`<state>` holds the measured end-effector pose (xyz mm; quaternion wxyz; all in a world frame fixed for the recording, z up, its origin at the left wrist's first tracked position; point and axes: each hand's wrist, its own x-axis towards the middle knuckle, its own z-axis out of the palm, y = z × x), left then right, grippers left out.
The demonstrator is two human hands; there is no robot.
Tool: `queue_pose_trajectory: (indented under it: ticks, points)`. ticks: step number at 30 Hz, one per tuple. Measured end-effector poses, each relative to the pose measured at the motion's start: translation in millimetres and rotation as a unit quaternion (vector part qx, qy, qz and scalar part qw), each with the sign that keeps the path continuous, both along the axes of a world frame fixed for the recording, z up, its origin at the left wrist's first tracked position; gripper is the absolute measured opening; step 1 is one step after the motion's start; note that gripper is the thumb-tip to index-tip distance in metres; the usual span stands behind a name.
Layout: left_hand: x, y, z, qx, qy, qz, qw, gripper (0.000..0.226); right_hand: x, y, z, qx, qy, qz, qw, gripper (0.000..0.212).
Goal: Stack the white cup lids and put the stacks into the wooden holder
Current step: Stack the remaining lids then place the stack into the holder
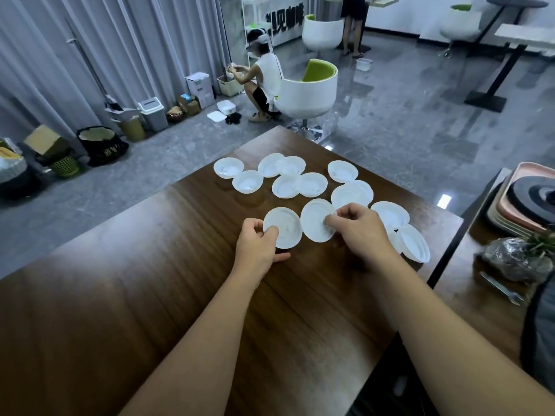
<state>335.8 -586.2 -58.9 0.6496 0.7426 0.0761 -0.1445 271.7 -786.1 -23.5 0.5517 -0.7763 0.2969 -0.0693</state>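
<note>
Several white cup lids lie scattered on the dark wooden table. My left hand pinches the near-left lid at its lower left edge, tilting it up. My right hand pinches the neighbouring lid at its right side. More lids sit beyond, such as one at the far left, a pair of overlapping lids and one at the far right. Others lie right of my right hand. No wooden holder is in view.
A second table at the right carries stacked trays, a wrapped potted plant and a fork. Beyond the table stands a white and green chair, with a crouching person beside it. Bins and boxes line the curtain at left.
</note>
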Motion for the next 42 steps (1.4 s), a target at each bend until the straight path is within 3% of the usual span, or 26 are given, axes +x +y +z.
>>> queue_pose_trajectory:
  ticks: [7,10,16,23,28,33,42]
  points:
    - [6,-1,-1,-0.051,0.035,0.01,0.998,0.027,-2,5,-4,0.097,-0.037,-0.013,0.995,0.017]
    - [5,1,-4,-0.042,0.014,-0.045,0.998,0.046,2,11,-7,0.071,-0.031,0.004,0.997,0.015]
    - [5,14,-4,-0.162,0.042,-0.086,0.982,0.038,12,26,-11,0.015,-0.004,0.044,0.999,0.016]
    - [6,18,-2,-0.192,0.06,-0.131,0.971,0.046,19,31,-11,-0.034,0.002,0.059,0.998,0.015]
    - [5,14,-7,-0.083,0.019,-0.118,0.989,0.039,19,33,-15,-0.04,0.001,0.07,0.997,0.013]
    - [6,18,-6,-0.079,0.022,-0.123,0.989,0.027,15,34,-14,0.008,-0.003,0.134,0.991,0.005]
    - [2,14,-2,-0.029,0.005,-0.094,0.995,0.029,8,27,-8,-0.039,-0.031,0.085,0.995,0.006]
